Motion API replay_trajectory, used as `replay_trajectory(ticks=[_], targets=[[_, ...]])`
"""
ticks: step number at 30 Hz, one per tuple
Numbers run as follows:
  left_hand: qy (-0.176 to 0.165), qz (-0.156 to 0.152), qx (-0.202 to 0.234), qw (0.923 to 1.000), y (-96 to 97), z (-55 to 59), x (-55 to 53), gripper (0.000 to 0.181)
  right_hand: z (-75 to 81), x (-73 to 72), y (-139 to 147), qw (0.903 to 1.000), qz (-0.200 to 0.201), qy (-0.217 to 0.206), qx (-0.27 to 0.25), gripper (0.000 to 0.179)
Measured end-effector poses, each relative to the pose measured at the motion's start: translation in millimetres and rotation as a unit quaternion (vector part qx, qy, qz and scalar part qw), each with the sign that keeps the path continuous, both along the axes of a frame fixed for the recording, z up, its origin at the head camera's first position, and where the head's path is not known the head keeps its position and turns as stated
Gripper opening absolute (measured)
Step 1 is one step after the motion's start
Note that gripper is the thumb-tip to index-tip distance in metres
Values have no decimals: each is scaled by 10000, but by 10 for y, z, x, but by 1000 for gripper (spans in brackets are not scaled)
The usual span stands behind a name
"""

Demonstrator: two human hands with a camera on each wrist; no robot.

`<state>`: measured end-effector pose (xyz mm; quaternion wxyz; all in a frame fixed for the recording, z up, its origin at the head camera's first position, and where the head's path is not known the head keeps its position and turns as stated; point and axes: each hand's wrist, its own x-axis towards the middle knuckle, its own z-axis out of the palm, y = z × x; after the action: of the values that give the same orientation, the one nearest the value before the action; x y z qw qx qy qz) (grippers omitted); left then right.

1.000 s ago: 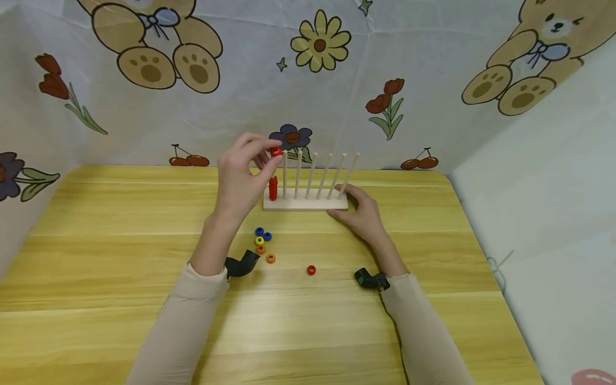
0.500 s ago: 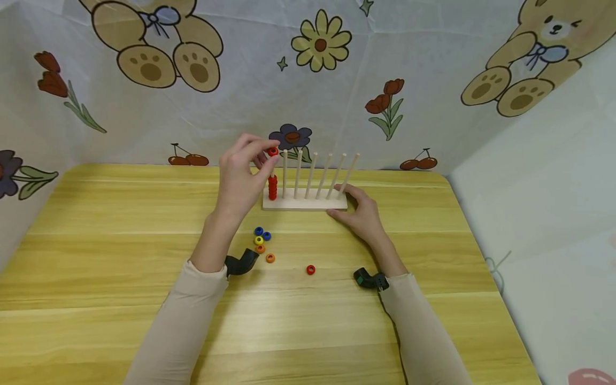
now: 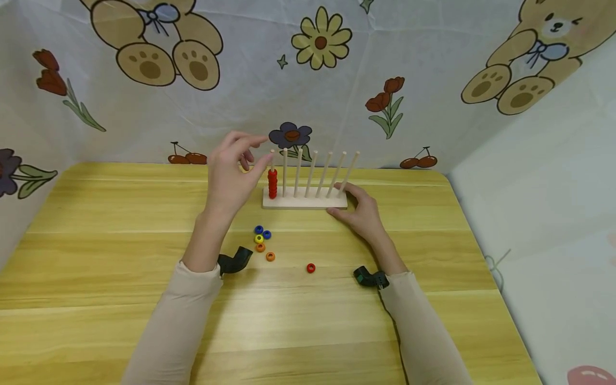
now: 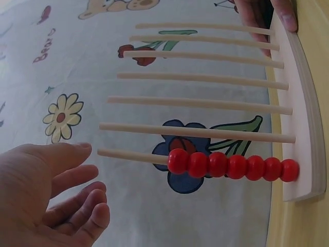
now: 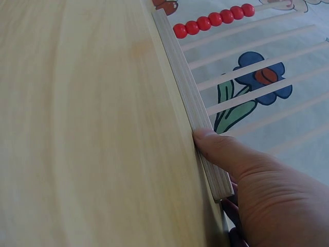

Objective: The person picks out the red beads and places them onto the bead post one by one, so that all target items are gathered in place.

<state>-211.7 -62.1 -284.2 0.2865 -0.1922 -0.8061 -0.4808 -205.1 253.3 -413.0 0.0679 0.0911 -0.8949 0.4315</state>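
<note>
A pale wooden peg rack [image 3: 305, 202] with a row of upright pegs stands near the back of the table. Its leftmost peg carries a stack of several red beads [image 4: 217, 164]; bare wood shows above them, and the other pegs carry no beads. My left hand [image 3: 233, 171] is beside the top of that peg, thumb and fingers apart, holding nothing. In the left wrist view its fingertips [image 4: 97, 213] are just off the peg's tip. My right hand [image 3: 361, 211] grips the rack's right end, the thumb [image 5: 218, 146] along the front edge of the base and the fingers behind.
In front of the rack lie loose beads: two blue [image 3: 259, 229], one yellow [image 3: 259, 239] and two orange [image 3: 260, 247]. A single red bead [image 3: 310, 268] lies apart, nearer the front. Behind the table [image 3: 308, 331] hangs a printed cloth [image 3: 250, 101].
The red bead pinched in my left hand has dropped onto the leftmost peg's stack. The left hand has let go and drawn a little left. My right hand stays on the rack.
</note>
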Motion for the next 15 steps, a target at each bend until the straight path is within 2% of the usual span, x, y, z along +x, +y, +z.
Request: replay_trajectory(ticks=[4,10,15], targets=[[163,31,62,9998,-6,-10,15,19,5,7,9,10000,-46,18,11,60],[596,-331,104,9976,7,-9,101,15,18,10,3,10000,-18,-47,45,60],[443,-636,-309,9965,-16,-120,189,14,22,9,-23,10000,-49,-52,49,59]])
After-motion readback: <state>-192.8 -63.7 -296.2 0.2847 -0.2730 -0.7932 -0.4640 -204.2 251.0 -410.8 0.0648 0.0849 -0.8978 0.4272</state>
